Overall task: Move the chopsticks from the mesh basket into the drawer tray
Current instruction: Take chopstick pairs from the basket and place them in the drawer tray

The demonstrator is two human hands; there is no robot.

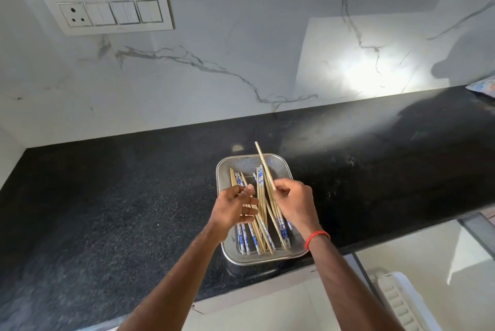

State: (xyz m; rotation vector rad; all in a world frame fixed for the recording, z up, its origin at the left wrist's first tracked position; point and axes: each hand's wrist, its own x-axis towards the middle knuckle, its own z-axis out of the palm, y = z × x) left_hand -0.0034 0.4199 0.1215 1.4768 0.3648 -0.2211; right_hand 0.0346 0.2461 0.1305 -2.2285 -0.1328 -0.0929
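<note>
Nearest to me, below and to the right of the mesh basket (224,169), I can make out a white slotted insert in an open drawer. I take that to be the drawer tray (401,301). Only its corner is in view, and I see no chopsticks in that part.

The basket sits on the black granite countertop (107,196), close to its front edge. The chopsticks (261,234) lie in a loose heap inside it, some plain wood and some blue-and-white patterned, most pointing away from me.

Both hands are over the basket. The right hand (296,203), with a red thread bracelet (317,237) at the wrist, pinches one plain wooden chopstick (263,164) by its near end. Its far end tilts up past the basket's far rim, clear of the heap. The left hand (233,208) hovers over the left side of the heap with its fingers curled and thumb against forefinger. Whether it holds a stick or just touches the pile, I cannot tell.

My read is that the job has barely begun — one stick lifted, none visibly delivered, nearly the whole bundle left to carry across to the drawer.

Beyond the basket the counter runs back to a white marble backsplash (241,49), with a switch plate (107,11) up and to the left.
</note>
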